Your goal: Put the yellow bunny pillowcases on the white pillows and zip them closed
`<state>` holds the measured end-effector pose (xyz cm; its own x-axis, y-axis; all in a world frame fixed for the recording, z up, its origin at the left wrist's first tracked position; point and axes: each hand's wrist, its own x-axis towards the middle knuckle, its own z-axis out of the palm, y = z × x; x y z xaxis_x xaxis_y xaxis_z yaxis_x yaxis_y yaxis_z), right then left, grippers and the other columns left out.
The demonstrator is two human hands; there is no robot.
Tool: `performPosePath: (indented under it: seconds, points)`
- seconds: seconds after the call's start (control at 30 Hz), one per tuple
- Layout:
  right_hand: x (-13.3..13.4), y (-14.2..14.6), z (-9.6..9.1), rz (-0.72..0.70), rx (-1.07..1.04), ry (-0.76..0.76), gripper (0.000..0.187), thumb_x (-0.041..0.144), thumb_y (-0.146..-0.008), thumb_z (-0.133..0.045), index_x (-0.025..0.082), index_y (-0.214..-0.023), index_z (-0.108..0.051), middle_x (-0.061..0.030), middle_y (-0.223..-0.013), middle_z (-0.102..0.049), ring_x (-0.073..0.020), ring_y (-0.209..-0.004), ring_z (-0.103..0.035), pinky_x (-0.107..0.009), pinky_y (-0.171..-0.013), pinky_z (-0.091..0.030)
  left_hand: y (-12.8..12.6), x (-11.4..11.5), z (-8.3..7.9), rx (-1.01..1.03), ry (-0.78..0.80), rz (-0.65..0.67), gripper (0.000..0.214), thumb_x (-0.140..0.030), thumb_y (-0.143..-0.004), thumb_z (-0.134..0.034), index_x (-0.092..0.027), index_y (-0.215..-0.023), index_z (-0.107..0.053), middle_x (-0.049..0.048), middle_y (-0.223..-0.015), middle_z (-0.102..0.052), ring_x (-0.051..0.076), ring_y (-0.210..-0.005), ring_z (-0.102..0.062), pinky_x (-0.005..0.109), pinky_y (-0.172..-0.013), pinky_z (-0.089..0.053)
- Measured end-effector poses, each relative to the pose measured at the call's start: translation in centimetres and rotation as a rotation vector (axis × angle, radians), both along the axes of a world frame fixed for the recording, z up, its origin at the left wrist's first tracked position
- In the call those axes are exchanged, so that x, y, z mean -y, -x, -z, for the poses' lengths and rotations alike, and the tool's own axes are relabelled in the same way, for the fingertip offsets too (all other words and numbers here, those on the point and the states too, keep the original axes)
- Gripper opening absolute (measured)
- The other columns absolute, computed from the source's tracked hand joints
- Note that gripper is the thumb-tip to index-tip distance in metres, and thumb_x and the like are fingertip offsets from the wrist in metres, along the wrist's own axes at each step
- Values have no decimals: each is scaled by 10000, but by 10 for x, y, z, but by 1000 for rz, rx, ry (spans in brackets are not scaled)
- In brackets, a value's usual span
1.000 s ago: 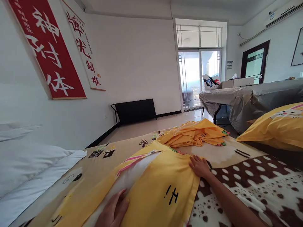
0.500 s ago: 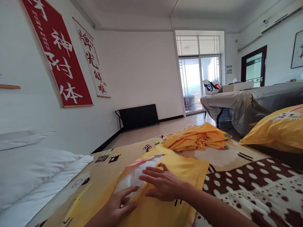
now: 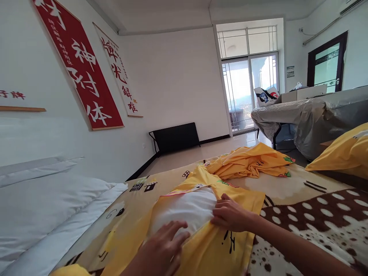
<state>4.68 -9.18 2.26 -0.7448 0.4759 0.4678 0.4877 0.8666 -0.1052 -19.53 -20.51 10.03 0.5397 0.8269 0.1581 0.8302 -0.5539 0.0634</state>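
Observation:
A yellow pillowcase (image 3: 207, 245) lies on the bed with its opening spread, and a white pillow (image 3: 184, 209) shows inside it. My right hand (image 3: 232, 212) has its fingers curled over the right edge of the opening, closed on the yellow cloth. Lower down, my left hand (image 3: 161, 249) rests over the near part of the white pillow, its fingers apart and bent a little; its palm side is hidden. Beyond the pillowcase, a crumpled yellow cloth (image 3: 247, 163) with carrot prints touches its far end.
White pillows (image 3: 57, 207) are stacked at the left. A patterned blanket (image 3: 304, 237) covers the bed. Another yellow pillow (image 3: 342, 149) sits at the right. Behind it stands a plastic-covered table (image 3: 310, 115) with a box (image 3: 312, 93). A folded black table (image 3: 175, 137) leans against the far wall.
My right hand has moved right and drawn the pillowcase edge with it, so more white pillow shows. My left hand has spread its fingers over the pillow. The view has turned slightly.

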Motion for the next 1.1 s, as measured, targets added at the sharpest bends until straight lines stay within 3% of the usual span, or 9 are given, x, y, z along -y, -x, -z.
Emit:
performPosePath:
  seconds: [0.13, 0.33, 0.43, 0.57, 0.77, 0.83, 0.9, 1.0, 1.1]
  points:
    - [9, -43, -3, -12, 66, 158, 417, 451, -937, -411, 181, -693, -614, -17, -751, -646, -133, -781, -561, -302, -836, -309, -79, -67, 6, -157, -18, 167, 425, -32, -764, -364, -158, -1093, -602, 94, -1169, -628, 218, -1085, -577, 361, -955, -461]
    - [12, -84, -13, 105, 166, 332, 326, 382, -908, -498, 178, -715, -664, -38, -789, -670, -160, -813, -593, -319, -853, -342, -125, -128, 65, -384, 100, 189, 183, -171, -807, -517, -123, -786, -692, 135, -742, -704, 290, -715, -677, 387, -680, -525]
    - [9, -92, -21, 108, 199, 391, 284, 337, -900, -510, 184, -735, -684, -46, -805, -689, -171, -824, -605, -321, -857, -361, -139, -131, 71, -450, 107, 189, 189, -124, -787, -532, -101, -705, -701, 169, -691, -693, 326, -679, -674, 417, -639, -518]
    - [3, -101, -21, 47, 109, 421, 256, 241, -883, -478, 196, -746, -690, -40, -801, -700, -162, -808, -602, -295, -835, -390, -157, -124, 51, -370, 101, 277, 236, -136, -826, -466, -126, -828, -701, 150, -833, -709, 304, -795, -671, 416, -736, -511]
    - [-14, -101, -10, -75, -254, 566, 215, 199, -836, -479, 235, -872, -688, -6, -943, -704, -155, -912, -607, -271, -885, -407, -160, -94, 40, 320, 774, 185, 363, -167, -837, -417, -223, -1119, -638, -1, -1081, -695, 194, -953, -642, 253, -810, -508]
    - [-18, -89, -3, 41, -475, 634, 224, 310, -855, -487, 221, -965, -660, -28, -1043, -676, -165, -955, -599, -273, -862, -430, -162, -84, 43, 379, 837, 141, 364, -220, -836, -453, -231, -1161, -615, 7, -1139, -673, 200, -1006, -622, 261, -857, -494]
    - [-20, -75, 6, 240, -552, 679, 408, 433, -819, -533, 181, -1136, -587, -84, -1171, -613, -200, -1019, -580, -299, -859, -441, -165, -78, 48, 337, 805, 150, 357, -216, -820, -470, -231, -1145, -619, 20, -1152, -663, 200, -1003, -616, 272, -873, -485]
    - [-21, -59, 23, 443, -308, 698, 632, 390, -714, -630, 128, -1271, -486, -139, -1199, -586, -263, -1063, -565, -347, -872, -428, -169, -83, 60, 167, 709, 215, 330, -153, -759, -495, -215, -1048, -642, 33, -1109, -668, 196, -954, -607, 280, -862, -481]
    - [-24, -58, 33, 555, -39, 634, 353, 229, -745, -529, 119, -1069, -613, -150, -1035, -654, -294, -985, -601, -350, -759, -436, -173, -98, 70, 31, 585, 282, 279, -141, -734, -516, -207, -977, -637, 37, -1054, -674, 195, -938, -597, 283, -861, -478]
